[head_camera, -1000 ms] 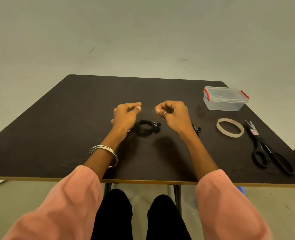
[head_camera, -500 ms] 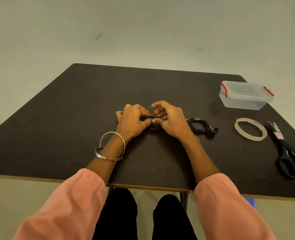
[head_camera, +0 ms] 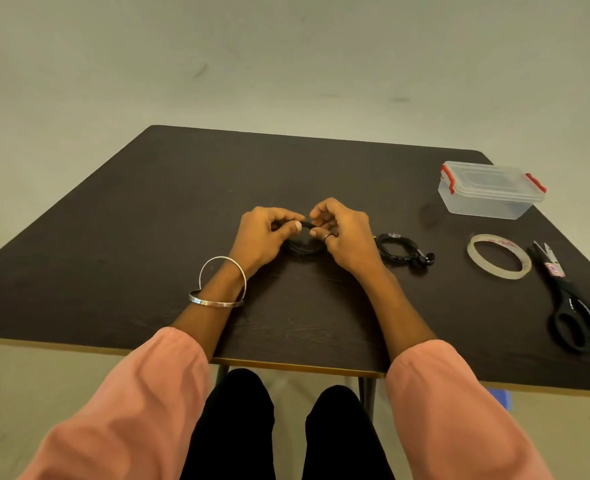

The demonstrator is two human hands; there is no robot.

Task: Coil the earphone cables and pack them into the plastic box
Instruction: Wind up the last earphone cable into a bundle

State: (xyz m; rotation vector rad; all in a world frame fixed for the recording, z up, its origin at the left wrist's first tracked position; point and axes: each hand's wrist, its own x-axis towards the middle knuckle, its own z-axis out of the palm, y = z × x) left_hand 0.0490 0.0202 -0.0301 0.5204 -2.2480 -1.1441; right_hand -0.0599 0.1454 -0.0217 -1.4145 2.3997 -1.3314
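Observation:
A black earphone cable (head_camera: 304,247) lies coiled on the dark table (head_camera: 148,237) at the middle, between my two hands. My left hand (head_camera: 264,237) and my right hand (head_camera: 347,237) both pinch its top strand, fingertips almost meeting; the hands hide much of the coil. A second black earphone coil (head_camera: 402,251) rests just right of my right hand, untouched. The clear plastic box (head_camera: 491,194) with red clips stands at the far right, lid on.
A roll of clear tape (head_camera: 498,256) lies flat to the right of the second coil. Black scissors (head_camera: 574,303) lie near the table's right edge. The near table edge runs just under my forearms.
Both hands came down from mid-air onto the middle coil and took hold of its cable. The camera view shifted, so the box and tape sit further right in frame.

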